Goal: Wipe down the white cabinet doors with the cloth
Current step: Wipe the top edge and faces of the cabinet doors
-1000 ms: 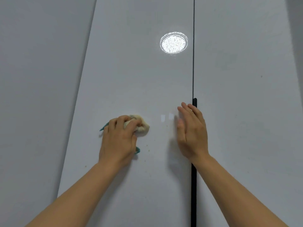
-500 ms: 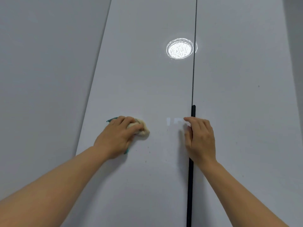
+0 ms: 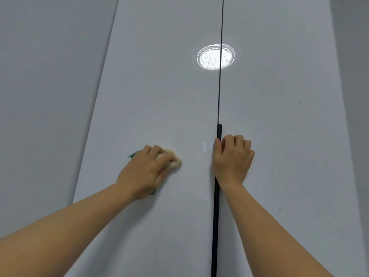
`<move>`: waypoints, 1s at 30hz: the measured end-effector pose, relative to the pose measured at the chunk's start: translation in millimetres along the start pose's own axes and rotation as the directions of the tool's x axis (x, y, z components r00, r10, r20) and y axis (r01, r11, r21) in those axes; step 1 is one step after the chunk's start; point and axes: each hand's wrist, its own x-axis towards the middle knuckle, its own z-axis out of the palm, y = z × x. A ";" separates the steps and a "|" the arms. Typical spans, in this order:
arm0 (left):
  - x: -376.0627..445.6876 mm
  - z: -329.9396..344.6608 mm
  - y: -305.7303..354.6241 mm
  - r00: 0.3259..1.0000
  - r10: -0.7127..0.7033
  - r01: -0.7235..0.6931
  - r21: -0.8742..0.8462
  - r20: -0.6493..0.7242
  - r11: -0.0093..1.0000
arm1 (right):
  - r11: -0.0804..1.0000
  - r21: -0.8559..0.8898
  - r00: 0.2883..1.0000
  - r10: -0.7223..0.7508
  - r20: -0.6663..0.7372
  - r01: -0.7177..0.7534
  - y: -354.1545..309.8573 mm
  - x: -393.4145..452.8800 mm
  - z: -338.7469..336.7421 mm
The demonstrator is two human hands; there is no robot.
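Note:
Two glossy white cabinet doors fill the view: the left door and the right door, split by a thin dark seam. My left hand presses a bunched cream cloth with a teal edge flat against the left door. My right hand is curled around the long black handle that runs down the seam, thumb on the left-door side, fingers folded over the right.
A plain grey wall panel stands to the left of the left door. A round ceiling-light reflection shines across the seam above the hands. Small dark specks dot the right door.
My right hand went from lying flat and open on the left door to curling around the black handle. My left hand with the cloth stayed at about the same spot.

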 end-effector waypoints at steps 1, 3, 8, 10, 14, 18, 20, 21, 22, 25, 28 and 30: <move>-0.5 7.0 12.2 0.998 0.068 -0.068 0.009 0.004 0.998 | 1.000 0.001 1.000 -0.006 -0.024 0.006 1.7 -1.2 2.0; -3.8 24.6 35.7 0.983 0.181 -0.181 0.030 0.006 0.983 | 1.000 -0.007 0.998 -0.027 -0.056 0.027 4.4 1.2 3.7; 21.3 31.7 33.4 0.966 0.251 -0.239 0.151 -0.068 0.959 | 0.998 0.000 0.996 -0.063 -0.061 0.063 7.7 0.6 6.6; 57.7 22.3 25.2 0.979 0.070 -0.049 0.113 -0.189 0.992 | 0.998 0.004 0.996 -0.055 -0.067 0.056 8.8 0.0 8.3; 116.2 17.5 29.2 0.949 -0.162 0.172 0.012 -0.272 0.985 | 0.997 0.004 0.995 -0.079 -0.065 0.079 11.7 1.2 9.6; 107.8 26.1 45.9 0.955 -0.126 0.124 -0.026 -0.267 0.992 | 0.996 0.031 0.995 -0.079 -0.060 0.081 11.5 1.3 8.2; 86.8 30.5 56.6 0.973 -0.021 0.013 -0.035 -0.230 0.999 | 0.997 0.032 0.995 -0.071 -0.070 0.073 11.9 -0.7 9.1; 74.6 33.2 60.7 0.978 0.007 -0.016 -0.040 -0.210 0.999 | 0.997 0.029 0.995 -0.066 -0.072 0.068 11.5 -0.5 10.0; 60.3 36.3 65.4 0.982 0.028 -0.038 -0.050 -0.187 0.998 | 0.998 0.024 0.996 -0.058 -0.071 0.060 11.6 0.1 10.3; 1.6 49.1 74.8 0.971 0.218 -0.224 -0.057 -0.093 0.973 | 0.998 0.024 0.997 -0.056 -0.053 0.057 10.8 -0.4 9.6; -50.1 56.4 67.3 0.885 0.465 -0.465 -0.009 0.014 0.886 | 0.997 0.025 0.996 -0.076 -0.037 0.077 10.9 -0.3 7.1; -51.3 48.6 55.5 0.834 0.548 -0.551 0.053 0.065 0.833 | 0.997 0.019 0.997 -0.077 -0.026 0.077 10.4 0.0 4.2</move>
